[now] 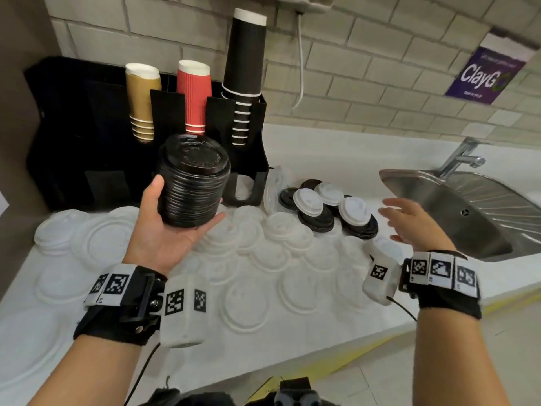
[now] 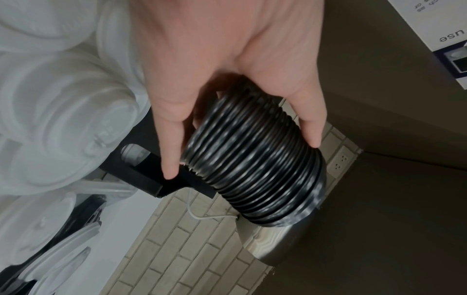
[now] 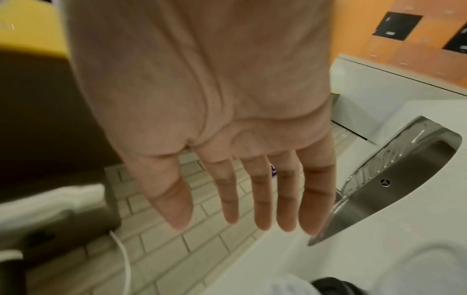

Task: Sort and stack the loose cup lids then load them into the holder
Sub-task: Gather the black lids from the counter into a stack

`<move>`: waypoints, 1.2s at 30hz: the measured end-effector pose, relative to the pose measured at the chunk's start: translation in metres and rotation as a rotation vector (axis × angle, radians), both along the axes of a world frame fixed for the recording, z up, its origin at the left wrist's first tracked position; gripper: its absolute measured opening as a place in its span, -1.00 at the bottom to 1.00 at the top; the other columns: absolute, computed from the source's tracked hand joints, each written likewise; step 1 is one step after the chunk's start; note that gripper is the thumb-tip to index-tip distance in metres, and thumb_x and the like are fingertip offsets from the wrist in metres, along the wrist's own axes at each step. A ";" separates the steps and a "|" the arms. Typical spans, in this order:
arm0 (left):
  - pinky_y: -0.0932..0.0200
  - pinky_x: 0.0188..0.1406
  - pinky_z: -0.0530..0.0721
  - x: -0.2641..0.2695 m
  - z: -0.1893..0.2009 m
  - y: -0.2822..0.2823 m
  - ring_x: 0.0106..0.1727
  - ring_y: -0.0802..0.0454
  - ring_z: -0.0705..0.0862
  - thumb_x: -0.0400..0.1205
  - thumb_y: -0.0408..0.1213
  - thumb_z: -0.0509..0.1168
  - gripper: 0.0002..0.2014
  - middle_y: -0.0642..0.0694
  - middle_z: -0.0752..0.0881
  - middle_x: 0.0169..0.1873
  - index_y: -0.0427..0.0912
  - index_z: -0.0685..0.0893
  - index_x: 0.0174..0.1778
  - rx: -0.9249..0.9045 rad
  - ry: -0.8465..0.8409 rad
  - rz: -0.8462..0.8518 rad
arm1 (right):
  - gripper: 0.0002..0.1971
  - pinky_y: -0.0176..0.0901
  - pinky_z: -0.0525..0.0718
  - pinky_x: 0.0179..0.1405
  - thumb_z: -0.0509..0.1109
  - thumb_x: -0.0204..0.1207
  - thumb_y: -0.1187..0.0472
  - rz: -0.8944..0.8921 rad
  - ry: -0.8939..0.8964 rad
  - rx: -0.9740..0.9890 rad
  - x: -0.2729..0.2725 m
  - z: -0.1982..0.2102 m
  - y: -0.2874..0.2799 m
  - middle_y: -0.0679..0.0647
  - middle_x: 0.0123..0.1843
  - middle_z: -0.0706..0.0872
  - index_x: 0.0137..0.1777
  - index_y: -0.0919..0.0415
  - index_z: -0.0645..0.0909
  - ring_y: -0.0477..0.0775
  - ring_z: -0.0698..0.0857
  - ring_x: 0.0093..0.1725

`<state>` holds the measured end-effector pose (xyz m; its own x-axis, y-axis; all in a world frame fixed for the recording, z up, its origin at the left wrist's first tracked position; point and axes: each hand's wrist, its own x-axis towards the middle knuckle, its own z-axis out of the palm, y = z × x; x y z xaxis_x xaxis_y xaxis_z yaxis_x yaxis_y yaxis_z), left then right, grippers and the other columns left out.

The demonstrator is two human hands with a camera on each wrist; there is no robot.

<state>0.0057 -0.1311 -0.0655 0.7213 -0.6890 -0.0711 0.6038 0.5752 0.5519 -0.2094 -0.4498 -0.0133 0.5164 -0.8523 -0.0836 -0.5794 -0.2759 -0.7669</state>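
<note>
My left hand grips a tall stack of black lids from below and the sides, palm up, above the counter in front of the black holder. In the left wrist view thumb and fingers wrap the black lid stack. My right hand hovers with straight spread fingers and holds nothing, to the right of a small heap of black and white lids. The right wrist view shows the right hand flat and empty. Several loose white lids cover the counter.
The holder carries gold cups, red cups and a tall black cup stack. A steel sink with a tap lies at the right. A tiled wall stands behind. The counter edge runs close to me.
</note>
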 end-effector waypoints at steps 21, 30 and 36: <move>-0.26 0.17 0.62 -0.008 0.016 -0.024 0.35 -0.29 0.65 0.00 0.17 0.68 -0.13 -0.25 0.69 0.32 -0.03 0.73 0.27 0.029 -0.052 0.138 | -0.37 0.08 0.69 0.02 0.57 0.26 -0.01 0.719 0.995 -0.255 0.077 0.016 -0.052 0.06 0.08 0.63 0.27 -0.17 0.31 0.17 0.67 -0.02; -0.26 0.17 0.63 -0.012 0.020 -0.026 0.33 -0.30 0.66 -0.01 0.17 0.70 0.05 -0.27 0.67 0.34 -0.05 0.59 0.44 0.059 -0.040 0.158 | -0.15 0.10 0.47 0.36 0.54 0.36 -0.17 0.792 0.689 -0.369 0.121 0.009 -0.015 0.14 0.42 0.39 0.58 -0.14 0.17 0.25 0.48 0.38; -0.30 0.23 0.60 -0.009 0.021 -0.015 0.36 -0.32 0.64 -0.01 0.17 0.70 0.05 -0.29 0.66 0.36 -0.06 0.60 0.45 0.050 -0.036 0.206 | -0.27 0.17 0.58 0.28 0.48 0.43 -0.06 0.774 0.783 -0.447 0.150 -0.016 -0.010 0.19 0.42 0.46 0.56 -0.07 0.22 0.31 0.56 0.30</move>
